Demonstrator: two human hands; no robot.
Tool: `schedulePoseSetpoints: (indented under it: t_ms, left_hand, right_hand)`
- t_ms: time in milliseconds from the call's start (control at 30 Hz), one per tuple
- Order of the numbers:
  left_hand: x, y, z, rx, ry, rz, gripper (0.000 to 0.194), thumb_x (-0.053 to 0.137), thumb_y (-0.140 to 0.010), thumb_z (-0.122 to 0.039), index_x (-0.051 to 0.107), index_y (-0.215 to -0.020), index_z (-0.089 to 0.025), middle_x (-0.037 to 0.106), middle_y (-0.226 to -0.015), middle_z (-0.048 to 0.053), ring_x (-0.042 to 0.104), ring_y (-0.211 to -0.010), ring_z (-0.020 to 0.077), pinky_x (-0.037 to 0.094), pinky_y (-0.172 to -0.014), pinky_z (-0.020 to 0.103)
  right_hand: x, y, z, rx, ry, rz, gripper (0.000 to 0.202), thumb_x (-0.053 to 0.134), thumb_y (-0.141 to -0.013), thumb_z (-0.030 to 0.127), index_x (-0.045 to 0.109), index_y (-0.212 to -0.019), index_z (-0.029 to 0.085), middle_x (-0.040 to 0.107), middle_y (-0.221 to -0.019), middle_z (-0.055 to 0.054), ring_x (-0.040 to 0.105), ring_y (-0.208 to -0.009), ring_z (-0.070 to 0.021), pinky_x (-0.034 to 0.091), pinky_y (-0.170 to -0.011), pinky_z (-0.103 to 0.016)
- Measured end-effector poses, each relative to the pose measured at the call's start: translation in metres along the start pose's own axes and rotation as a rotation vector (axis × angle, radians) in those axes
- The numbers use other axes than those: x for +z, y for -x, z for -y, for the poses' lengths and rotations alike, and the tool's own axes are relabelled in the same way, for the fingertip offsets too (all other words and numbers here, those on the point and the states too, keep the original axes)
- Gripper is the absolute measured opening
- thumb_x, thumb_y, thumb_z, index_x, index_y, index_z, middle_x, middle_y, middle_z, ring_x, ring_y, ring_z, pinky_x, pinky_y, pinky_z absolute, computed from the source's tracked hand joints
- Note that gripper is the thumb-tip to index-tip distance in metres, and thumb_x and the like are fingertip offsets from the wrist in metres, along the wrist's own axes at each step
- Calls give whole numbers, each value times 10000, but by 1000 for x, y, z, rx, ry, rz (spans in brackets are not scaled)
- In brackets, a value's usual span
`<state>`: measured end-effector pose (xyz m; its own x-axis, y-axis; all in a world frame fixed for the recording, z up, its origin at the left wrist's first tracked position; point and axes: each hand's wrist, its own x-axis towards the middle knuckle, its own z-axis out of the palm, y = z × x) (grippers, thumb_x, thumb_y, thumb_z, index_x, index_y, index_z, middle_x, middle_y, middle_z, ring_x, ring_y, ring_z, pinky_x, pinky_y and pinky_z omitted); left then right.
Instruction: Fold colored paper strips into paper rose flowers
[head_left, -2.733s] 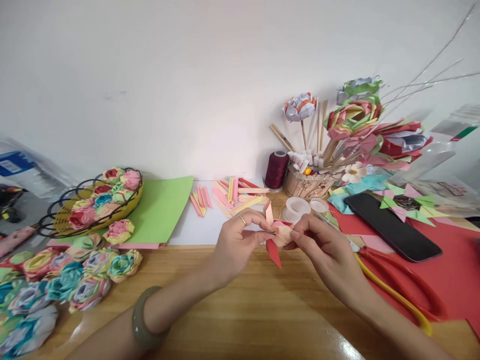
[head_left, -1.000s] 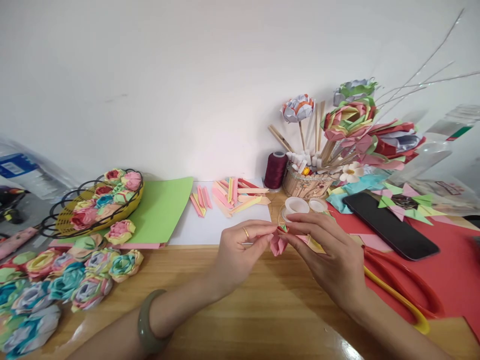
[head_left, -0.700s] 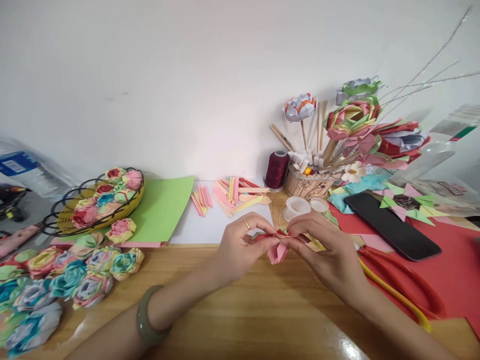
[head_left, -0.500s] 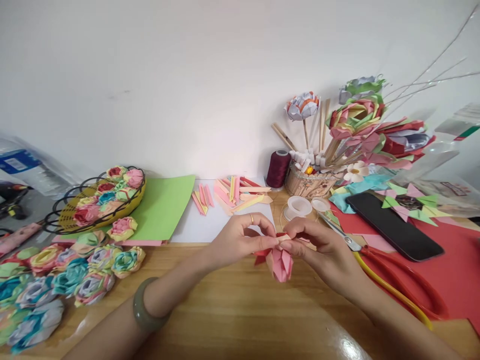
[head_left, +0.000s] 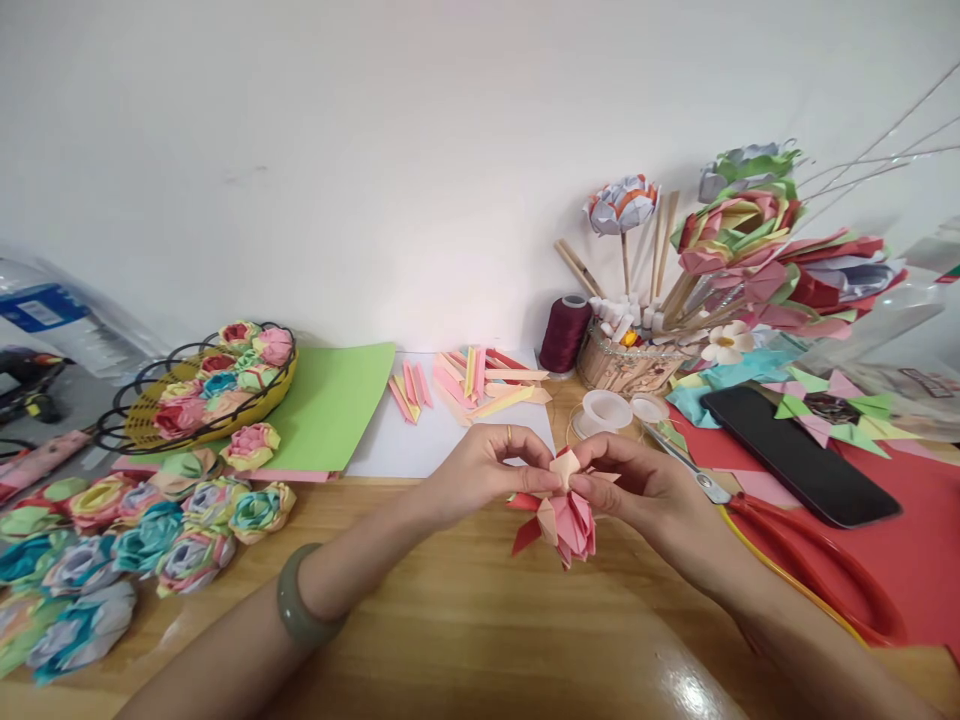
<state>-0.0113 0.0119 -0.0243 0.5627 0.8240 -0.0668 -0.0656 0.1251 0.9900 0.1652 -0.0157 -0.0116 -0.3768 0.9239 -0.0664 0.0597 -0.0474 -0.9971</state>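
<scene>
A partly layered paper flower [head_left: 574,525] in pink, peach and red is held above the wooden table between both hands. My left hand [head_left: 491,470], with a ring and a green bangle on its wrist, pinches the flower's upper left side. On the right side my right hand [head_left: 637,478] pinches the same flower, thumb in front and fingers behind. A peach petal [head_left: 564,467] stands up between the fingertips. Behind the hands, folded pink, yellow, peach and red paper strips [head_left: 480,380] lie on a white sheet [head_left: 420,450].
A yellow basket [head_left: 142,415] of paper flowers and more paper flowers [head_left: 150,540] are at left, beside green paper [head_left: 337,400]. At right are dark thread [head_left: 562,335], a stick-filled holder [head_left: 630,362], scissors [head_left: 810,565] and a black phone [head_left: 799,455].
The peach petal now stands upright at the flower's top, and more peach shows on its side. The flower is slightly turned. The whole view has shifted a little.
</scene>
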Motion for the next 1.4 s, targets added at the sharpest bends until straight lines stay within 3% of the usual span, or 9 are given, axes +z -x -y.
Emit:
schedulePoseSetpoints:
  t_ms: [433, 1033, 1400]
  left_hand:
    - [4, 1, 3, -110, 212, 18, 236, 741, -564, -213, 568, -688, -109, 590, -653, -9, 539, -576, 63, 410, -543, 186]
    - [9, 3, -1, -103, 204, -4, 245, 737, -559, -219, 525, -626, -117, 565, -565, -34, 518, -500, 57, 413, -491, 187]
    - [12, 7, -3, 83, -96, -119, 144, 637, -645, -160, 500, -618, -125, 539, -599, -19, 494, -523, 52, 391, -493, 181]
  right_hand:
    - [2, 3, 2, 128, -16, -23, 233, 660, -679, 375, 532, -702, 181, 578, -639, 16, 548, -554, -104, 464, -529, -232]
    - [4, 4, -5, 43, 111, -67, 248, 631, -708, 375, 485, -646, 185, 543, -570, 25, 487, -487, -85, 388, -444, -206]
    - [4, 6, -7, -229, 347, -130, 158, 581, -775, 294, 549, -672, 178, 569, -612, 12, 525, -565, -103, 429, -533, -216]
